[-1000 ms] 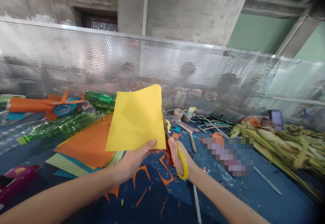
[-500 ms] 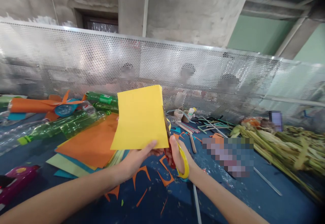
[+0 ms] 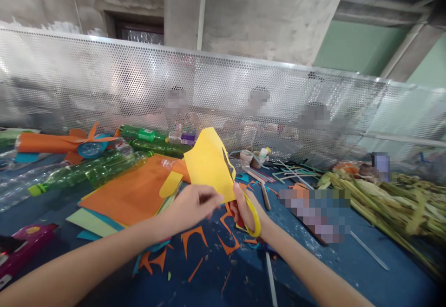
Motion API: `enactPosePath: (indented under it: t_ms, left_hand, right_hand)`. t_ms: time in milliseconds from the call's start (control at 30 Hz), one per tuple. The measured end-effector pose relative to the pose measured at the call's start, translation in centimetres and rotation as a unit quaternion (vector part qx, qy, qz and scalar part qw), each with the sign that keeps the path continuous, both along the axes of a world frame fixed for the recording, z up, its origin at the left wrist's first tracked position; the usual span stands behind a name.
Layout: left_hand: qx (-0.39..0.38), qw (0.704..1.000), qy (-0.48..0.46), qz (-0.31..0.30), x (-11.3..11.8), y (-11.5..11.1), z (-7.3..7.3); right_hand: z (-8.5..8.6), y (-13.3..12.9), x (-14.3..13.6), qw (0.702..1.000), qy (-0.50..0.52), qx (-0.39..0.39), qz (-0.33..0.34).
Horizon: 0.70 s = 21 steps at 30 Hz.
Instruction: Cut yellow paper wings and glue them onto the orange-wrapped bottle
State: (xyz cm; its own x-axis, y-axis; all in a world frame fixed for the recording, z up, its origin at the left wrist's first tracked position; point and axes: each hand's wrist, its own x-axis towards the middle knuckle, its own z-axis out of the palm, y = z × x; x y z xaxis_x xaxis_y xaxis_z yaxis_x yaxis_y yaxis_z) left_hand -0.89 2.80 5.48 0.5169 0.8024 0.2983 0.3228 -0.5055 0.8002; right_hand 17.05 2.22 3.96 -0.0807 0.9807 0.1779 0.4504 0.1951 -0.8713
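The left hand's fingers have loosened near the yellow sheet; contact is unclear. The right hand's grip is closed on scissors, blades at the sheet's right side, partly hidden. The sheet has turned, changing its angle to them and baring a purple-labelled bottle beyond it. Farther behind, a perforated screen blurs everything.
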Motion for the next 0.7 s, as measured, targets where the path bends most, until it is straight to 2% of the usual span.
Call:
enactPosePath:
  t_ms: [67, 133, 200, 300, 433, 600, 700]
  left_hand:
    - [0.013, 0.989, -0.098, 0.11, -0.4, 2.0, -0.6]
    - [-0.002, 0.956, -0.2, 0.213, -1.1, 4.0, -1.3]
    - [-0.026, 0.943, -0.229, 0.24, -1.7, 5.7, -2.0]
    - [-0.062, 0.938, -0.256, 0.224, -2.1, 6.8, -2.8]
    - [-0.101, 0.933, -0.296, 0.176, -1.8, 6.5, -2.8]
    - [-0.256, 0.892, -0.37, 0.036, -1.7, 6.1, -2.2]
    - [-0.294, 0.884, -0.364, 0.002, -2.2, 6.2, -1.9]
  right_hand:
    - [0.2, -0.2, 0.0, 1.0, 0.006, 0.002, 0.009]
    - [0.4, -0.4, 0.0, 1.0, 0.012, 0.007, 0.022]
    - [0.5, -0.6, 0.0, 0.999, 0.019, 0.013, 0.038]
    - [0.5, -0.7, 0.1, 0.997, 0.04, 0.033, 0.055]
    - [-0.2, -0.3, 0.5, 0.993, 0.075, 0.056, 0.075]
    - [-0.8, 0.2, 0.7, 0.989, 0.121, 0.044, 0.067]
    - [-0.5, 0.2, 0.7, 0.992, 0.101, 0.059, 0.048]
